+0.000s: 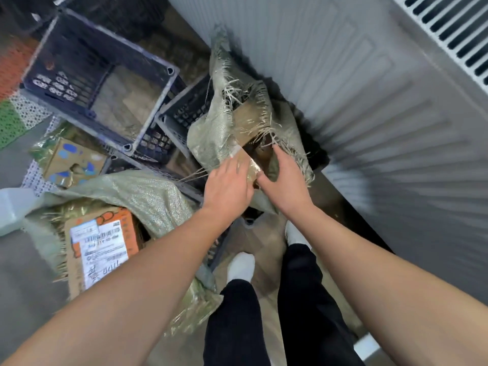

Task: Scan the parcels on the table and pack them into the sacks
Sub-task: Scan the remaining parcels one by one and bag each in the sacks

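The left hand point(227, 184) is pressing straight fingers on the taped cardboard parcel point(248, 163), which is sitting in the frayed mouth of the woven sack point(211, 122). The right hand point(284, 178) is resting alongside it, and I cannot tell its grip.

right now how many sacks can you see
3: centre sack with the frayed mouth, lower-left sack holding the labelled orange box, far-left sack, partly seen, around the blue-spotted box. More may be hidden.
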`<action>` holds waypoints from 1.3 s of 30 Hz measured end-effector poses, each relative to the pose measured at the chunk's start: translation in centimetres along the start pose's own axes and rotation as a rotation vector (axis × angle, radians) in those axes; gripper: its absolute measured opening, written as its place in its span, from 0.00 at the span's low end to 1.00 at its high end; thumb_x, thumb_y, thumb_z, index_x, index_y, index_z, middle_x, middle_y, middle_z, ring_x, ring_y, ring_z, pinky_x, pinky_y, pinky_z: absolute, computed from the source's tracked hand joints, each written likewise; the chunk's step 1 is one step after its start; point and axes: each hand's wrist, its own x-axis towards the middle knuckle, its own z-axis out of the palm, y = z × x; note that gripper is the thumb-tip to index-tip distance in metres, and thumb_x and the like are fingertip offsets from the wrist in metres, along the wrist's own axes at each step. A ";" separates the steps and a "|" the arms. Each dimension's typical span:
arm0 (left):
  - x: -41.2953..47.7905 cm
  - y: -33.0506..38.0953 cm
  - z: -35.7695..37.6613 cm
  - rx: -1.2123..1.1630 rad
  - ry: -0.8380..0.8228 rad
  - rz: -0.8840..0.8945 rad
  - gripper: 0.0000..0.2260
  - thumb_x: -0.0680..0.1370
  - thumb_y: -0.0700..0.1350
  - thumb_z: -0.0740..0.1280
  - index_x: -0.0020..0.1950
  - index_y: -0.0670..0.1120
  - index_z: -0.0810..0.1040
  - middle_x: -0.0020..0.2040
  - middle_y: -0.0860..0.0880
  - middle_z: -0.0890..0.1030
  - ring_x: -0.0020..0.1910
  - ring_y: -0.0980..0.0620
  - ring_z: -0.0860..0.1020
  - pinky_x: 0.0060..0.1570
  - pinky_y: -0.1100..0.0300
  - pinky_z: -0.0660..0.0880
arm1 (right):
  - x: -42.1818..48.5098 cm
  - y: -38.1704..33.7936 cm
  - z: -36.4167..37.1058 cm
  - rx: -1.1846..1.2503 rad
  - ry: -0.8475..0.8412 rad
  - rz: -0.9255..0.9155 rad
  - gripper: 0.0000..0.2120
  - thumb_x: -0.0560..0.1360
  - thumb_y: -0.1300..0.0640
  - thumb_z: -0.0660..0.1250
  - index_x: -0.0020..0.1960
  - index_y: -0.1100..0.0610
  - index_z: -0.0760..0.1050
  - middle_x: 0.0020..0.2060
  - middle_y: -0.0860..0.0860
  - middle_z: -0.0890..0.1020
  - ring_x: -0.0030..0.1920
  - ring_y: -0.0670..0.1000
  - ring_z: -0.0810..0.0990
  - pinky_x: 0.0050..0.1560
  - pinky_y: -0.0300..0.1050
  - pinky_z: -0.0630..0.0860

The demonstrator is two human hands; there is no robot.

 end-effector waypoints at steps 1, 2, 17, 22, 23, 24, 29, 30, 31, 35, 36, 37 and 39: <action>-0.3 0.0 -0.2 0.001 -0.005 0.001 0.21 0.79 0.51 0.61 0.71 0.44 0.67 0.67 0.45 0.72 0.65 0.46 0.71 0.59 0.51 0.72 | -0.6 -0.1 -0.2 0.008 0.015 -0.004 0.35 0.77 0.53 0.69 0.79 0.57 0.58 0.76 0.54 0.66 0.76 0.52 0.63 0.77 0.48 0.59; -0.6 0.1 -0.6 0.001 -0.016 0.001 0.21 0.80 0.51 0.60 0.71 0.44 0.67 0.68 0.45 0.71 0.66 0.46 0.70 0.60 0.50 0.71 | -1.3 -0.2 -0.3 0.012 0.035 -0.008 0.35 0.77 0.53 0.69 0.79 0.57 0.58 0.76 0.54 0.66 0.76 0.51 0.63 0.76 0.46 0.58; -9.8 9.2 -17.9 -0.079 0.013 0.211 0.22 0.82 0.53 0.58 0.72 0.44 0.65 0.69 0.43 0.71 0.66 0.41 0.70 0.60 0.44 0.71 | -19.1 -8.0 -11.9 0.164 0.414 0.141 0.34 0.77 0.51 0.67 0.79 0.56 0.60 0.74 0.54 0.69 0.74 0.55 0.67 0.74 0.51 0.64; -13.7 17.1 -24.0 -0.066 0.054 0.392 0.22 0.82 0.53 0.58 0.73 0.43 0.65 0.70 0.42 0.70 0.66 0.39 0.70 0.60 0.43 0.70 | -28.1 -7.6 -18.9 0.227 0.583 0.209 0.32 0.78 0.52 0.67 0.79 0.55 0.59 0.74 0.53 0.69 0.74 0.54 0.66 0.73 0.52 0.65; -14.6 19.0 -25.0 -0.067 0.064 0.433 0.22 0.82 0.53 0.58 0.73 0.43 0.65 0.70 0.42 0.70 0.66 0.39 0.71 0.60 0.43 0.70 | -30.1 -7.2 -20.4 0.232 0.628 0.229 0.31 0.79 0.52 0.66 0.79 0.54 0.60 0.73 0.53 0.69 0.74 0.54 0.67 0.73 0.52 0.66; -15.5 21.2 -26.0 -0.071 0.078 0.478 0.22 0.82 0.53 0.58 0.73 0.43 0.64 0.70 0.42 0.70 0.65 0.39 0.71 0.60 0.43 0.71 | -32.2 -6.8 -22.0 0.237 0.681 0.245 0.31 0.79 0.53 0.66 0.79 0.55 0.60 0.73 0.53 0.70 0.74 0.54 0.67 0.73 0.53 0.66; -22.4 33.2 -28.6 -0.090 0.121 0.718 0.23 0.82 0.52 0.58 0.74 0.43 0.65 0.69 0.42 0.71 0.66 0.40 0.72 0.60 0.43 0.72 | -44.7 -2.7 -29.4 0.262 0.935 0.345 0.29 0.79 0.55 0.66 0.78 0.56 0.62 0.72 0.55 0.71 0.72 0.53 0.69 0.72 0.49 0.66; -24.3 35.6 -28.7 -0.092 0.123 0.775 0.23 0.82 0.52 0.58 0.73 0.43 0.65 0.69 0.41 0.71 0.65 0.40 0.72 0.60 0.43 0.72 | -47.5 -1.7 -30.4 0.268 0.983 0.371 0.29 0.79 0.55 0.66 0.77 0.57 0.63 0.71 0.56 0.72 0.71 0.54 0.70 0.70 0.48 0.66; -26.3 38.0 -28.6 -0.092 0.124 0.829 0.23 0.82 0.52 0.59 0.73 0.43 0.65 0.68 0.41 0.71 0.65 0.39 0.73 0.60 0.43 0.72 | -50.5 -0.5 -31.3 0.275 1.032 0.401 0.29 0.78 0.55 0.67 0.77 0.57 0.63 0.70 0.57 0.73 0.70 0.55 0.71 0.69 0.48 0.66; -36.5 47.0 -27.4 -0.098 0.110 0.980 0.21 0.82 0.51 0.59 0.72 0.43 0.66 0.68 0.41 0.71 0.64 0.38 0.72 0.60 0.43 0.71 | -63.4 4.4 -32.9 0.324 1.178 0.517 0.29 0.78 0.54 0.66 0.77 0.57 0.63 0.70 0.57 0.73 0.69 0.56 0.72 0.68 0.48 0.67; -39.3 49.0 -26.9 -0.100 0.099 1.019 0.21 0.82 0.51 0.58 0.72 0.42 0.67 0.68 0.40 0.71 0.63 0.37 0.72 0.60 0.43 0.71 | -66.5 5.7 -32.9 0.335 1.209 0.541 0.29 0.78 0.54 0.66 0.77 0.57 0.63 0.70 0.57 0.73 0.69 0.57 0.72 0.68 0.49 0.68; -42.1 50.9 -26.1 -0.101 0.084 1.062 0.21 0.82 0.51 0.58 0.72 0.42 0.66 0.68 0.40 0.71 0.64 0.37 0.72 0.60 0.44 0.71 | -69.6 7.0 -32.8 0.347 1.239 0.566 0.29 0.78 0.53 0.65 0.77 0.57 0.63 0.70 0.57 0.73 0.68 0.57 0.72 0.68 0.50 0.69; -47.6 54.4 -24.5 -0.113 0.054 1.145 0.22 0.82 0.51 0.58 0.73 0.42 0.65 0.70 0.42 0.70 0.65 0.39 0.71 0.61 0.45 0.70 | -75.8 9.5 -32.1 0.375 1.296 0.612 0.29 0.78 0.52 0.65 0.77 0.56 0.63 0.69 0.57 0.73 0.68 0.57 0.72 0.66 0.52 0.71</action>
